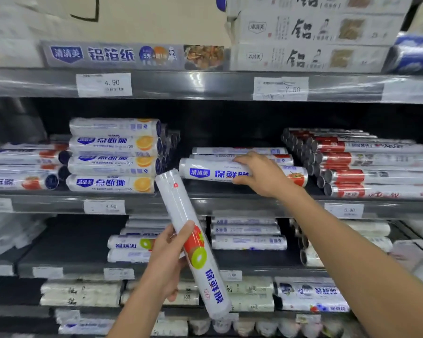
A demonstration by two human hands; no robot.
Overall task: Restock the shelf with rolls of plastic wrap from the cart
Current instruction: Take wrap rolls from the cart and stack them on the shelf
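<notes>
Right hand (pixel 259 175) fingers (pixel 242 158) wrapped round tomato roll (pixel 205 173) at middle shelf (pixel 230 203) front edge, left hand (pixel 166 259) gripping tilted kiwi roll (pixel 191 240) just below that edge; best square tomato roll flush, then level kiwi roll before sliding in.

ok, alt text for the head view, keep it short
A person's right hand grips a tomato-print roll lying on the middle shelf, while the left hand holds a kiwi-print roll tilted in front of it. Stacked rolls sit on the shelves around them.
</notes>
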